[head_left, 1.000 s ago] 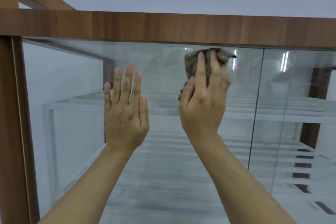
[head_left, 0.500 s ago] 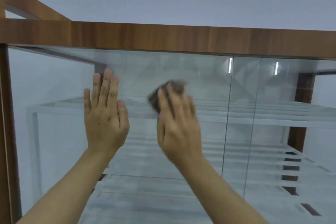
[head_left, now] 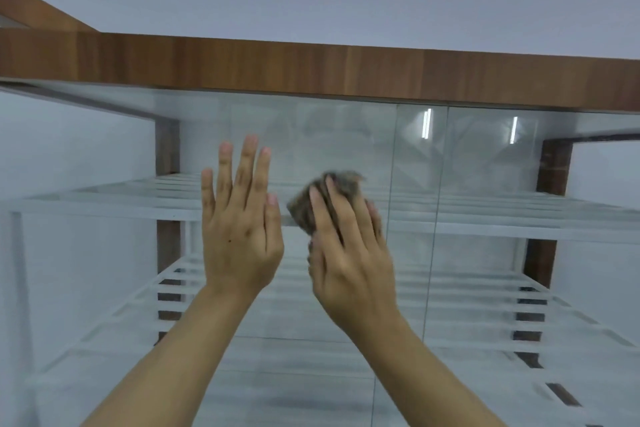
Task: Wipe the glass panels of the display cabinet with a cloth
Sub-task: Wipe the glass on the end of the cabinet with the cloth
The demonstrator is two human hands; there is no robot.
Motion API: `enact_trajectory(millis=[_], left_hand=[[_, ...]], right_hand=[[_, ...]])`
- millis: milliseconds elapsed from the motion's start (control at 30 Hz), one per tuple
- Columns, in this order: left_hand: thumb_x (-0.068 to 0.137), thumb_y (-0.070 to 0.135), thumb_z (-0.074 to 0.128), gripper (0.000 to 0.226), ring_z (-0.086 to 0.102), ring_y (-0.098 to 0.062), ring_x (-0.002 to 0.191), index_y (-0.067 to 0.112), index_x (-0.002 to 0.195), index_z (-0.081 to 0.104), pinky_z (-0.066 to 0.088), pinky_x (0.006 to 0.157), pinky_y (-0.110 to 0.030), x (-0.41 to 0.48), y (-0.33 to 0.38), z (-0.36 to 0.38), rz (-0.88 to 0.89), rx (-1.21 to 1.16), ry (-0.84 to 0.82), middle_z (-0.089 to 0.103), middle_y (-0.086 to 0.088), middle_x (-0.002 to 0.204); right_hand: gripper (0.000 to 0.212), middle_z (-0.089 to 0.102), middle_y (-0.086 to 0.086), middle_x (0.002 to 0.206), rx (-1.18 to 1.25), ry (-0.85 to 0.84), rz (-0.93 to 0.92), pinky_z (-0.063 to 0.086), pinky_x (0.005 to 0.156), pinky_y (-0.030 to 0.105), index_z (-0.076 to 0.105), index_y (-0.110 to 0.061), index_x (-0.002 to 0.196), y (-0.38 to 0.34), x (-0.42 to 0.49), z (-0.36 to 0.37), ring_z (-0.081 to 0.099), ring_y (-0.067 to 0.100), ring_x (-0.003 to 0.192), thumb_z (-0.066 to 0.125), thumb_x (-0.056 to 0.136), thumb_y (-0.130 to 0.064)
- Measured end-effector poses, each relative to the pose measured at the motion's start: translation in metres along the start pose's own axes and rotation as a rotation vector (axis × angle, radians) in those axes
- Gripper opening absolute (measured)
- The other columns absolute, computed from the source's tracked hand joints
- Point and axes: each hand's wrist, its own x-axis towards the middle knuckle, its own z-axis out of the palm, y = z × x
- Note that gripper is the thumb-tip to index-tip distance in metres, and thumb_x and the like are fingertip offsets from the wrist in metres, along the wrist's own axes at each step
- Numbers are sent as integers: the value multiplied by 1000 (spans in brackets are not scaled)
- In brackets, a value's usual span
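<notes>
The display cabinet has a brown wooden top rail and clear glass panels below it. My left hand lies flat on the glass with straight, spread fingers pointing up. Just to its right, my right hand holds a bunched grey-brown cloth against the same panel, fingers draped over the wad. The cloth sticks out past my fingertips to the left and above. Motion blurs the right hand and cloth.
A vertical seam marks the overlap with the neighbouring glass panel on the right. Behind the glass are white slatted shelves and dark wooden posts. Ceiling lights are reflected in the upper right glass.
My right hand has swept the cloth down and left from just under the top rail, close to my left hand. The left hand stayed flat on the glass; the view tilted up slightly.
</notes>
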Motion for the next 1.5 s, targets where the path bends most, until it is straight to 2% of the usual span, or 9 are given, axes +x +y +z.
enact_trajectory(millis=[100,267,467,667,867,1133,1267,1367,1500], left_hand=[[105,21,27,56,8,-30,156,7,159,23,10,125,-55,0,2,2,-3,36,9,17,-8,168],[105,23,28,56,9,-30,156,7,159,24,10,126,-53,0,-1,3,9,52,11,18,-8,167],[105,24,26,56,9,-31,156,8,159,24,7,126,-50,-1,-1,4,20,57,18,18,-9,167],[106,21,28,55,10,-33,156,7,159,24,11,125,-54,-1,0,5,20,60,25,18,-11,167],[106,22,28,55,9,-32,156,8,159,24,10,126,-54,-2,-2,3,30,45,26,19,-11,167],[106,22,27,54,10,-33,156,7,159,24,8,126,-52,-2,1,3,9,52,16,19,-10,167],[106,20,29,55,10,-31,156,7,159,24,10,126,-52,-12,-1,1,-1,35,17,19,-10,167],[106,21,27,55,9,-32,156,6,159,22,9,126,-54,-43,-6,-1,3,45,-31,15,-11,168],[106,20,28,55,10,-33,156,4,158,23,7,126,-53,-60,-8,-2,4,44,-42,17,-12,167]], right_hand=[[47,40,18,156,-36,54,72,36,114,53,46,-2,147,34,-12,-17,34,35,147,41,103,-18],[45,47,24,146,-1,278,355,39,109,55,49,2,143,37,76,-12,40,39,137,42,101,-12],[50,41,19,154,-1,6,-7,35,114,54,45,-2,148,25,-11,-12,34,36,147,48,99,-14],[45,45,23,149,-18,267,352,36,113,54,47,2,145,50,61,-17,38,39,141,41,103,-12],[48,40,17,156,-2,-14,-40,33,116,53,45,-2,147,28,-17,-14,33,35,147,47,100,-14],[44,48,22,147,-8,265,321,35,114,53,50,2,143,35,73,-9,42,39,138,44,101,-11],[46,42,22,153,18,114,123,36,113,54,45,2,146,17,-17,-3,38,38,143,43,103,-15],[46,35,14,158,-28,-34,72,26,122,48,42,-4,148,14,-108,-14,40,35,142,35,106,-20],[43,45,23,149,-39,104,159,32,117,52,51,3,142,32,-48,-14,41,38,140,41,103,-14]])
